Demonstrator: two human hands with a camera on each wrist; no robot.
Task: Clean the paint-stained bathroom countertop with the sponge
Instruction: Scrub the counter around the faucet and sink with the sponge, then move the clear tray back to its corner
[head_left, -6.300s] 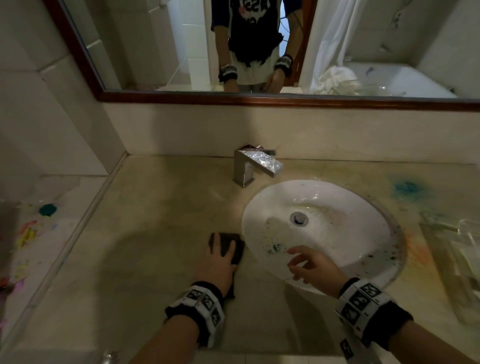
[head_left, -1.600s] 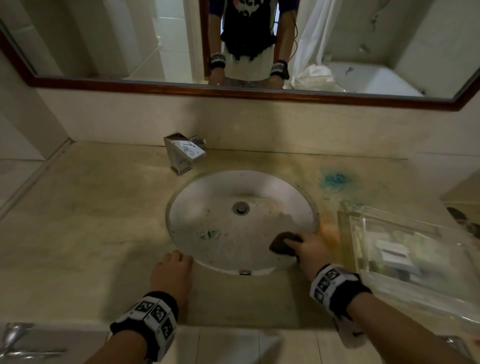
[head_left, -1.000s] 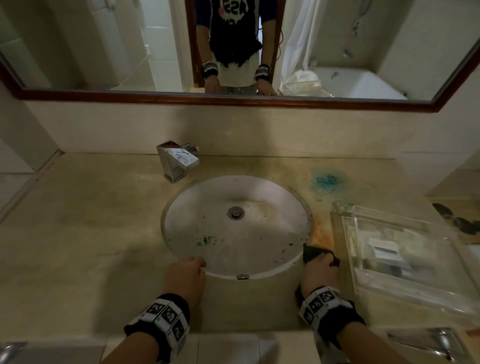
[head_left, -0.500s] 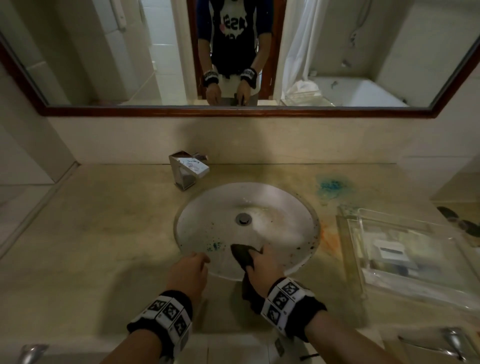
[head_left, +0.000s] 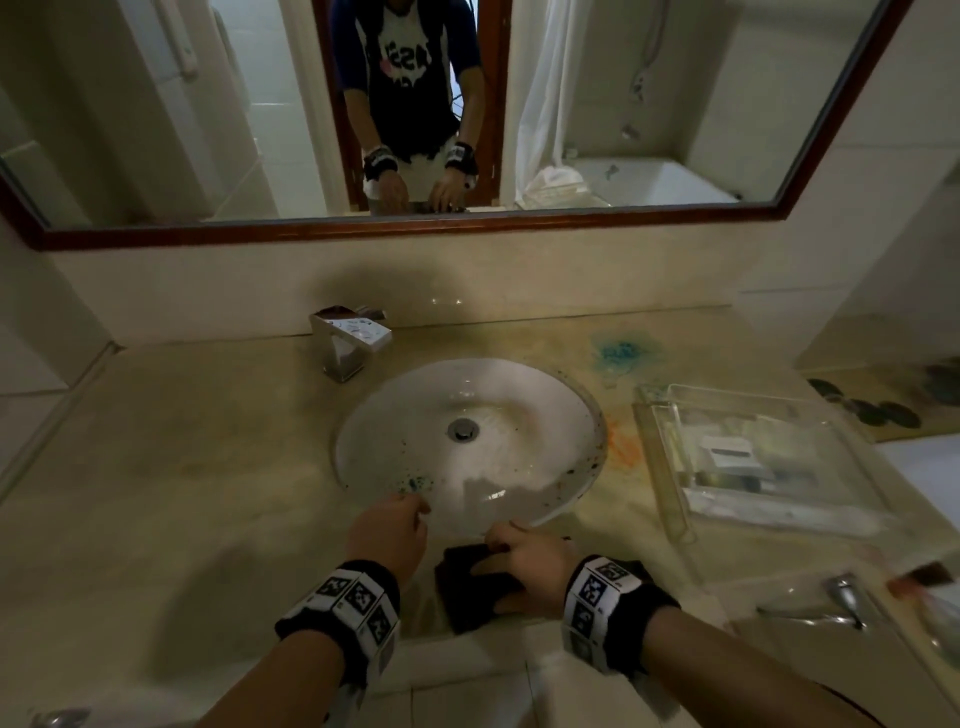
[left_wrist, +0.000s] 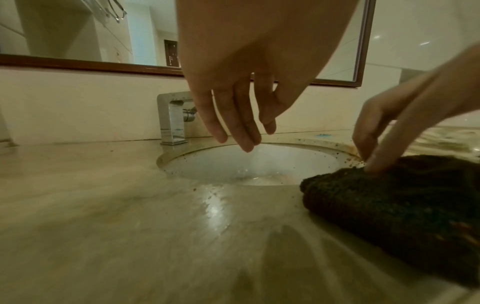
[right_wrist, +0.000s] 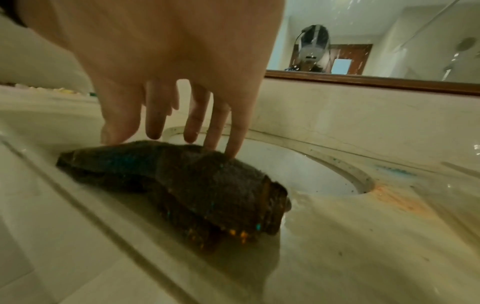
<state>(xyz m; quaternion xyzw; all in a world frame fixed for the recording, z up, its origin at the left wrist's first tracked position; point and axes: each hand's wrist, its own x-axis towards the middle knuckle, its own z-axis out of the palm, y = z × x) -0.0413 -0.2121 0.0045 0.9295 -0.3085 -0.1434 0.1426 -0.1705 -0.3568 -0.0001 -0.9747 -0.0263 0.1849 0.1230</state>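
A dark sponge (head_left: 470, 590) flecked with blue and orange paint lies on the beige countertop (head_left: 182, 467), just in front of the sink (head_left: 519, 395). My right hand (head_left: 498, 543) presses down on the sponge (right_wrist: 182, 181) with straight fingers (right_wrist: 231, 142). My left hand (head_left: 410, 506) is beside it at the sink's front rim, fingers (left_wrist: 244, 135) straight and holding nothing. A blue paint stain (head_left: 621, 353) and an orange paint stain (head_left: 623, 447) mark the counter right of the sink. Paint specks dot the basin.
A chrome faucet (head_left: 348, 338) stands behind the sink on the left. A clear plastic tray (head_left: 753, 457) with small items sits on the right of the counter. A wood-framed mirror (head_left: 415, 228) runs along the wall behind. The counter's front edge is right under my wrists.
My right hand has drawn the sponge back out of the sink's front rim onto the counter in front of it. My left hand has stayed at the rim.
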